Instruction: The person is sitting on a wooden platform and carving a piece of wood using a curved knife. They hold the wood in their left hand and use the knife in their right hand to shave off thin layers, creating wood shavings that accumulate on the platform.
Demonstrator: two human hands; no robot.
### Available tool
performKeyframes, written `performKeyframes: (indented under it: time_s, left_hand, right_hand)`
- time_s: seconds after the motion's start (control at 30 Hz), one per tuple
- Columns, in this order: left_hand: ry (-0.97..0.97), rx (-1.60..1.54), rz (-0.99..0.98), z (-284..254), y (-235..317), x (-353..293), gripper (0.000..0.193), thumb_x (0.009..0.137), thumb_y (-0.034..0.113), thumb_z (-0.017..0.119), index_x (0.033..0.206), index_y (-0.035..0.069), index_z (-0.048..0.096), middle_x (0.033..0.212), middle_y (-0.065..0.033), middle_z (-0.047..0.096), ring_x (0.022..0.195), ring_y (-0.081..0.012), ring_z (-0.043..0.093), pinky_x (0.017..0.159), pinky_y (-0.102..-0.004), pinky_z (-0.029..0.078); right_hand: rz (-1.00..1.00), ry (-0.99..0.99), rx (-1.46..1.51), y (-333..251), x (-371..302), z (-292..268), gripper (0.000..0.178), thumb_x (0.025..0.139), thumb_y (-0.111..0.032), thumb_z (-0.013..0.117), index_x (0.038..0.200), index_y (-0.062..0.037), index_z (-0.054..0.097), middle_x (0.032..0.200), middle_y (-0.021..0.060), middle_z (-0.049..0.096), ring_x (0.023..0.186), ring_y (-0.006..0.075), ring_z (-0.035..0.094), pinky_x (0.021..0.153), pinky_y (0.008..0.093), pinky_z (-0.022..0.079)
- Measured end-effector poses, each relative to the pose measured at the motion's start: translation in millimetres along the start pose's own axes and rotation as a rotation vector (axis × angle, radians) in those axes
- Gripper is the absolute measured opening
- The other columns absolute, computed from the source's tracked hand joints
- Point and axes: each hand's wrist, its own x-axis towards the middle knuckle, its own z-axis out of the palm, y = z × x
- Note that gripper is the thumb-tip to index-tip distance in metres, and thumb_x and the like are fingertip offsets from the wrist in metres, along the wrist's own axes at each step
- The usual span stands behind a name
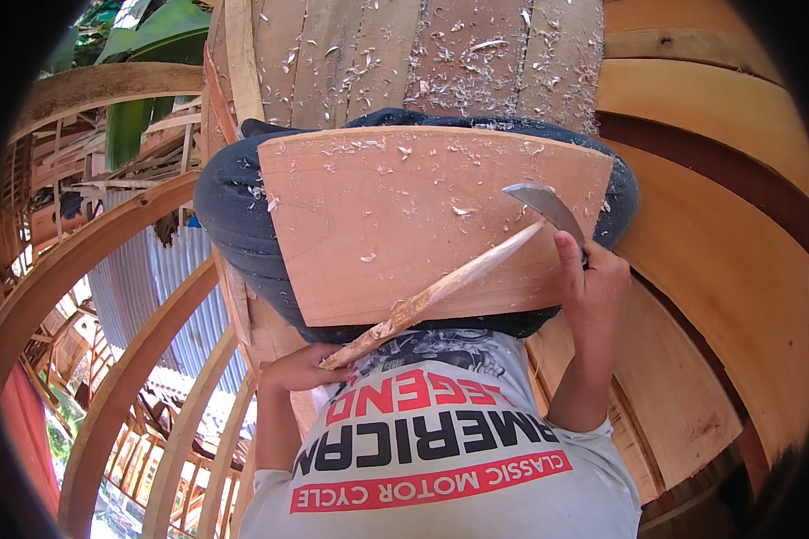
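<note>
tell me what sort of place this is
Probably an open-air woodworking spot, perhaps inside an unfinished wooden boat: curved ribs stand at the left, curved planks line the right, and pale shavings litter the boards ahead.

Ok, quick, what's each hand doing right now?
Left hand: closed around the lower end of the whittled stick.
Right hand: closed on the handle of the curved knife.
</note>
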Motion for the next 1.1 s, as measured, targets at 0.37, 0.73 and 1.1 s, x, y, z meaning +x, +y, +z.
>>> performKeyframes:
  time_s: [0.37,0.73,1.1]
  left_hand:
    - [0.335,0.223,0.154,27,7,-12,0.026,0.073,0.009,0.066,0.093,-0.002,0.054,0.083,-0.0277,0.060,0.085,-0.0468,0.057,0.069,-0.0451,0.046]
    - [0.403,0.281,0.130,32,6,-12,0.034,0.067,0.008,0.073,0.090,-0.003,0.051,0.082,-0.0274,0.059,0.085,-0.0475,0.056,0.068,-0.0471,0.044]
    - [0.423,0.287,0.119,37,7,-14,0.034,0.065,0.005,0.074,0.089,-0.003,0.051,0.084,-0.0276,0.059,0.085,-0.0478,0.055,0.069,-0.0469,0.043]
  right_hand:
    - [0.068,-0.048,-0.026,10,-37,-4,0.050,0.086,-0.043,0.064,0.066,0.0022,0.058,0.056,0.0209,0.051,0.051,0.0397,0.051,0.046,0.0400,0.038]
    - [-0.005,-0.062,-0.109,7,-45,-2,0.052,0.089,-0.046,0.061,0.067,0.0024,0.058,0.055,0.0191,0.052,0.051,0.0379,0.052,0.046,0.0392,0.037]
    - [0.067,-0.073,0.029,18,-41,1,0.052,0.089,-0.045,0.061,0.069,0.0029,0.061,0.054,0.0195,0.051,0.047,0.0344,0.050,0.046,0.0372,0.038]
